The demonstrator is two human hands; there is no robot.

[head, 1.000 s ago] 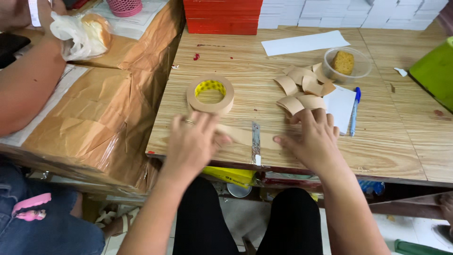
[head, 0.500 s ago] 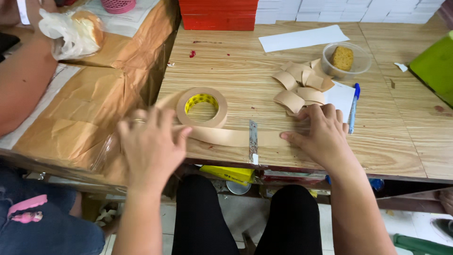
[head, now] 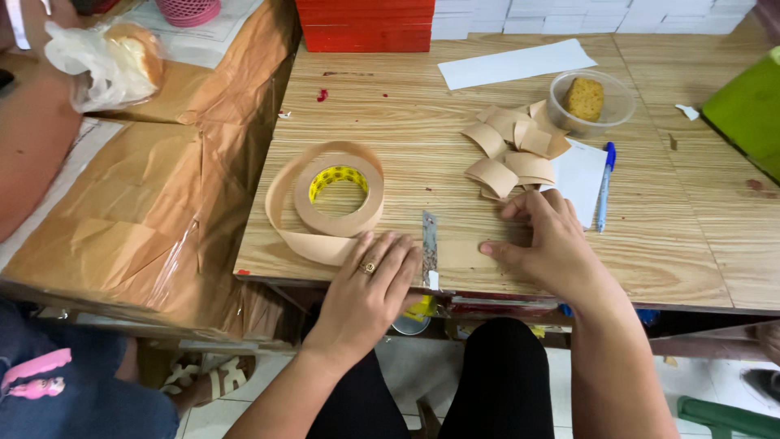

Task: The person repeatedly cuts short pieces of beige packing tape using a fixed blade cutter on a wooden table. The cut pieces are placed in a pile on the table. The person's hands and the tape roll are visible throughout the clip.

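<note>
My left hand point(head: 366, 280) has slid back, pressing flat the tape strip point(head: 325, 244) beside the blade point(head: 429, 248), while my right hand point(head: 548, 244) pins its end, so it looks ready for cutting.

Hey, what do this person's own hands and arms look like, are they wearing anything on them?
Both forearms are bare, with no sleeves, gloves or watch showing. The left hand wears a small gold-coloured ring on one finger. The right hand has no ring or other adornment in view.
</note>
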